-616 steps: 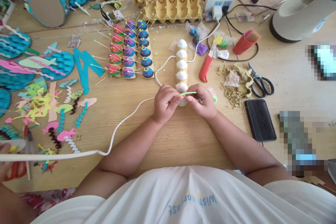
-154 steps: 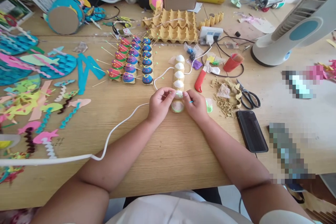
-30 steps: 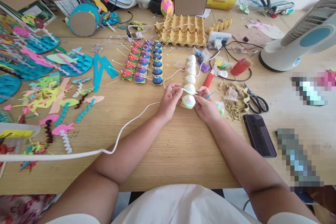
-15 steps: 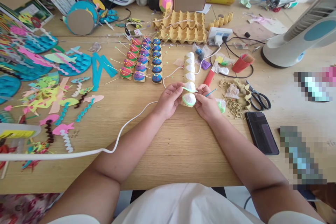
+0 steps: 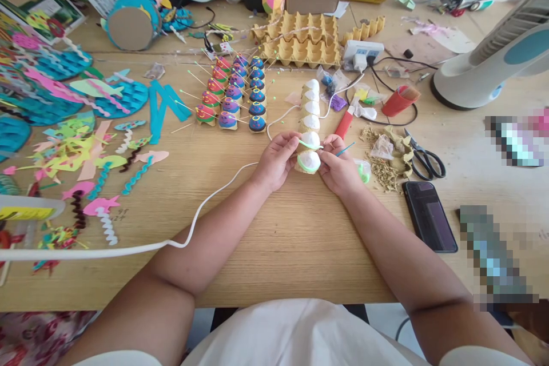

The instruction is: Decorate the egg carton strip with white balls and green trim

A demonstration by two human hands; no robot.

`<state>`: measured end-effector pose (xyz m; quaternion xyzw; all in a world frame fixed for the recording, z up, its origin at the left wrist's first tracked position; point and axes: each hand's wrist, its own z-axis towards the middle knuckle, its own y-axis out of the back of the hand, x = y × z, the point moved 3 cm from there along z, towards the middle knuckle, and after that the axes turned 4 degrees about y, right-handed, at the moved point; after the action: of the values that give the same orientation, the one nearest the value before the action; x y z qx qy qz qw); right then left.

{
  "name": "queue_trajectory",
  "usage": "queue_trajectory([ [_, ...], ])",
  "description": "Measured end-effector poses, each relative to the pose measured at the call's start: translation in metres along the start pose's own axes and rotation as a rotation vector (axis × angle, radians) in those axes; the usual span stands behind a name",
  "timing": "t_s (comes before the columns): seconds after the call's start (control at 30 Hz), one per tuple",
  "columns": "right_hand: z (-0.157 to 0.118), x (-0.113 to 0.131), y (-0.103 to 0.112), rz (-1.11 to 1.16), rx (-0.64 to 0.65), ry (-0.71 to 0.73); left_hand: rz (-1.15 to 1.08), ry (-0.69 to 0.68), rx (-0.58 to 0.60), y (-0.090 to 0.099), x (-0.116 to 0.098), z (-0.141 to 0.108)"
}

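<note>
L fingers (image 5: 288,147) pinch grn strip (image 5: 309,144), well off tbl edge (image 5: 227,303).

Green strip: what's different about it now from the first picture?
The green strip was stretched between the left hand and right hand; now it curves along the near side of the second-nearest white bump. The left hand pinches one end; the right's grip is unclear. The nearest bump, mostly hidden then, shows a green edge. The blue stick stayed in the right hand.
</note>
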<state>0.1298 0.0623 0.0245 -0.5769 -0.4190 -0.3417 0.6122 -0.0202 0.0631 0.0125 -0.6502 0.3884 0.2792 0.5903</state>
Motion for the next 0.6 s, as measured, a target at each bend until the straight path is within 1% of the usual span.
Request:
queue_trajectory([
  [0.13, -0.0003, 0.0003, -0.0001, -0.025, 0.007, 0.011, 0.005, -0.006, -0.022, 0.0021, 0.0007, 0.0007],
  [0.3, -0.0018, 0.0021, -0.0024, 0.005, -0.004, -0.019, -0.043, -0.001, -0.014, 0.0020, -0.0002, 0.0020],
  [0.43, -0.0025, 0.0028, -0.0033, -0.017, -0.011, -0.024, -0.004, 0.027, -0.053, 0.0022, -0.0004, 0.0024],
  [0.6, -0.0021, 0.0021, -0.0032, -0.029, 0.017, -0.008, -0.007, 0.036, -0.071, 0.0017, -0.0015, 0.0023],
])
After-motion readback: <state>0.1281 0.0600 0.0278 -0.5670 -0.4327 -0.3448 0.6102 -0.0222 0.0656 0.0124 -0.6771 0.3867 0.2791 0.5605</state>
